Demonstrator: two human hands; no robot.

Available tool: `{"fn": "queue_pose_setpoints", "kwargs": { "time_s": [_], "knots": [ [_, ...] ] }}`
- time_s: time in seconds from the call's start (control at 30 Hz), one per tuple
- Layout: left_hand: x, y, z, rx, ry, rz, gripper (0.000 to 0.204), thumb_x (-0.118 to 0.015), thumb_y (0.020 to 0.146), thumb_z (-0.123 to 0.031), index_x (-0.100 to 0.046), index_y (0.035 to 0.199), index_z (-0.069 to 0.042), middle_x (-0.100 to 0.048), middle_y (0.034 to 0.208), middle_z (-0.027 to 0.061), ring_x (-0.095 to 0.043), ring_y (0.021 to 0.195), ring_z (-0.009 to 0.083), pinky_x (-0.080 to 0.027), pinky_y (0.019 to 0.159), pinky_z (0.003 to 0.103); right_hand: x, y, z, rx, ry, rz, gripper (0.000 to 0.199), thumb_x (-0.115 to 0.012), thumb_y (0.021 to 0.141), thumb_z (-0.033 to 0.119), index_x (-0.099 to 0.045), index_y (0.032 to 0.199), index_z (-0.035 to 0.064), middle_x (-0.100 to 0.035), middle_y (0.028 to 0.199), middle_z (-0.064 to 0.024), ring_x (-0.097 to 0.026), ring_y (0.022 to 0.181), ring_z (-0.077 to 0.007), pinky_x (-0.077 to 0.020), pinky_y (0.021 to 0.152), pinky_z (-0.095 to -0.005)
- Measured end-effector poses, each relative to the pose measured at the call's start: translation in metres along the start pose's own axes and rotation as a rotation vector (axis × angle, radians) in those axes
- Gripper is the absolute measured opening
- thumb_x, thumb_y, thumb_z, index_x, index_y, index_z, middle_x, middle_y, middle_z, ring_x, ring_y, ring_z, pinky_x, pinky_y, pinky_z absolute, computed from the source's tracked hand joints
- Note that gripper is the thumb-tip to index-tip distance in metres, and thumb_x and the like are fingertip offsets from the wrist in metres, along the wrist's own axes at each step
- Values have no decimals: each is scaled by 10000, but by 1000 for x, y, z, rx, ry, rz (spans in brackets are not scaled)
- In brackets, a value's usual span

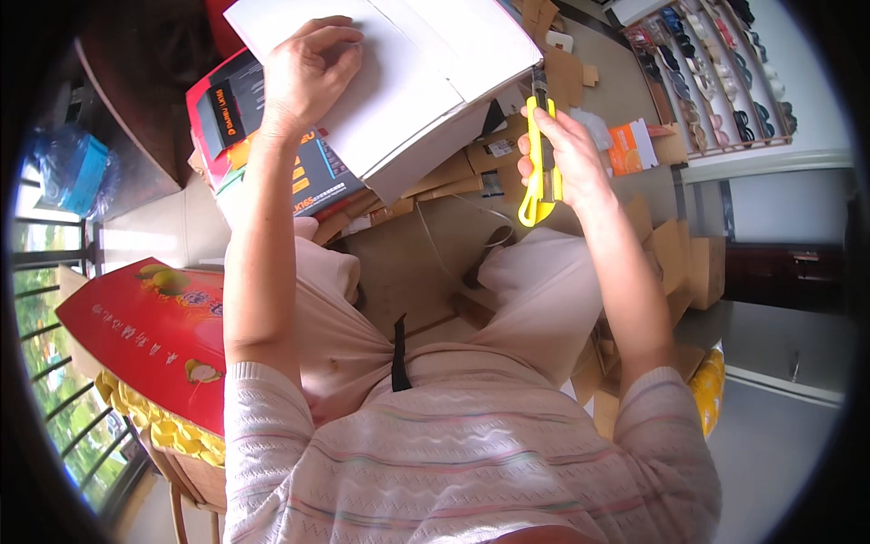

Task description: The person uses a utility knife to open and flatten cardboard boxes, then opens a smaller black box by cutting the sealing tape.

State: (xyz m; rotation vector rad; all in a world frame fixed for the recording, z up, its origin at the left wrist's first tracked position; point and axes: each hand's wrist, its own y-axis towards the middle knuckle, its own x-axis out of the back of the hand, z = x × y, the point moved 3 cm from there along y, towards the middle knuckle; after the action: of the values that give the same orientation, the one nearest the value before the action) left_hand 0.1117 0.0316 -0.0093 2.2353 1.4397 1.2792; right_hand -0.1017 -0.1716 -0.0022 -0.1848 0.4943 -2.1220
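A large white cardboard box (417, 68) lies before me with its top face up; a seam runs along that face. My left hand (313, 77) rests on the box's left part, fingers loosely bent and nothing seen in them. In my right hand (569, 154) is a yellow utility knife (536, 201), gripped upright with the thumb on its body. The knife's dark front end points away from me, beside the box's right corner. Whether its tip touches the box I cannot tell.
Under the white box's left side sits a red and dark printed box (317, 181). A red carton (154, 335) stands at my left over yellow packing. Loose brown cardboard (489, 154) litters the floor beyond my knees. A rack of small goods (716, 82) hangs at the far right.
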Motion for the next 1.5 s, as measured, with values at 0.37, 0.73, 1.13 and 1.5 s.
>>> {"fn": "queue_pose_setpoints", "kwargs": {
  "time_s": [0.37, 0.73, 1.13, 1.5],
  "knots": [
    [-34, -62, -20, 68, 14, -425, 171, -596, 770, -212, -689, 902, -159, -503, 1219, 87, -281, 1262, 362, -254, 1011, 459, -9, 11, 4, 63, -14, -39, 196, -433, 918, 236, -423, 901, 40, -523, 661, -105, -551, 447, -217, -467, 371, -350],
    [-49, -60, -30, 33, -46, -428, 233, -512, 709, -102, -680, 867, -130, -508, 1210, 96, -257, 1260, 385, -232, 1036, 453, -37, -7, -27, 48, 13, -45, 186, -447, 920, 251, -393, 935, 73, -511, 622, -88, -527, 399, -198, -442, 322, -319],
    [-46, -58, -26, 2, -40, -459, 200, -540, 748, -134, -676, 894, -148, -506, 1212, 66, -271, 1255, 365, -237, 1018, 456, -73, -57, -53, -86, -115, 303, 158, -422, 926, 164, -401, 993, 23, -511, 612, -81, -510, 371, -164, -426, 334, -276],
    [-21, -51, -44, 125, 416, -190, 336, -633, 701, -325, -632, 1013, -200, -482, 1239, 94, -292, 1257, 357, -180, 997, 576, -32, 18, 55, 800, -1055, -173, 448, -668, 752, 287, -477, 1058, 21, -592, 743, -153, -611, 701, -279, -484, 608, -367]
  ]
}}
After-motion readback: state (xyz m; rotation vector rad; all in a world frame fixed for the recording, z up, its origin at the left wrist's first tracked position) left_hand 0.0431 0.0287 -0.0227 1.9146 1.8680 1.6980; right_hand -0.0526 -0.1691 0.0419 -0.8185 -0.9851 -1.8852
